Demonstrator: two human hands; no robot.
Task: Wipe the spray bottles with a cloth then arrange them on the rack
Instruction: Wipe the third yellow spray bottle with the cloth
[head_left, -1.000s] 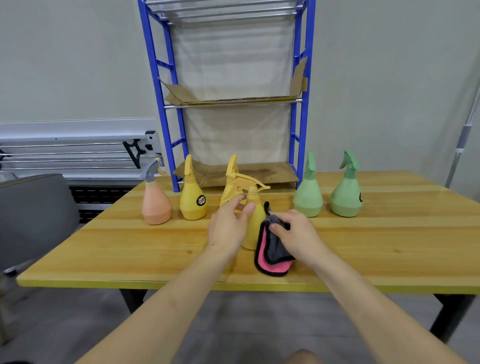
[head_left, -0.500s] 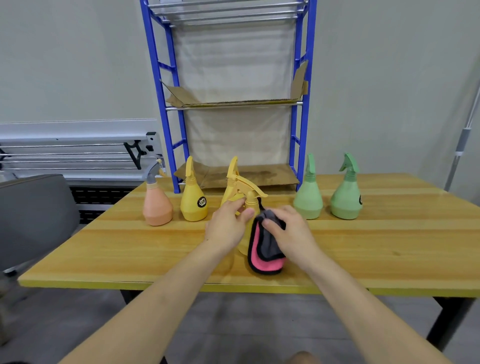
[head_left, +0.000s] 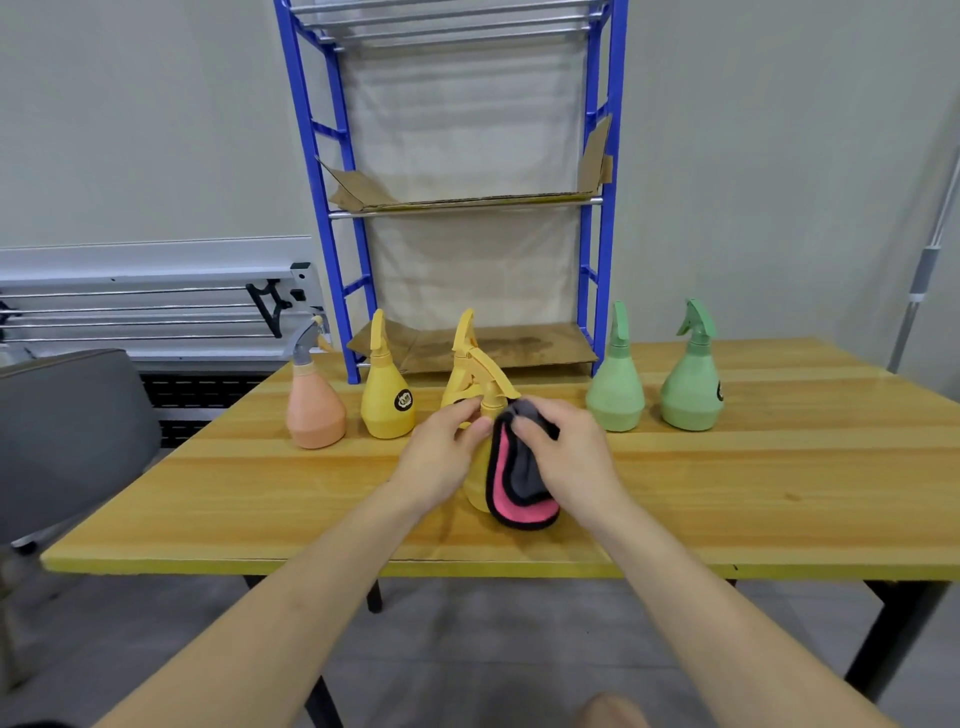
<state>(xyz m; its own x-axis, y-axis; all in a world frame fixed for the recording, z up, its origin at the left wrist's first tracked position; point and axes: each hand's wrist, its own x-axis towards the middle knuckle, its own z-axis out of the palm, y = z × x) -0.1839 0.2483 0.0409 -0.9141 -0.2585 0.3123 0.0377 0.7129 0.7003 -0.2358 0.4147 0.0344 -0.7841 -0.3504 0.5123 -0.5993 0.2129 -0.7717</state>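
The left hand (head_left: 441, 457) pinched the upright yellow bottle's (head_left: 475, 480) neck, while the right hand (head_left: 566, 457), just right, gripped the cloth (head_left: 519, 483) against its body.

Yellow bottles (head_left: 387, 402), green bottles (head_left: 615, 397), peach bottle (head_left: 315, 410) (grey nozzle); pink-grey cloth (head_left: 519, 480); blue rack (head_left: 589, 249).

A yellow spray bottle (head_left: 480, 470) stands upright near the bench's front edge, a folded grey-and-pink cloth (head_left: 517, 480) pressed against its right side. Behind it, upright in a row, stand a peach bottle (head_left: 314, 410), two yellow bottles (head_left: 387, 402) and two green bottles (head_left: 615, 397), before the blue rack (head_left: 597, 218).
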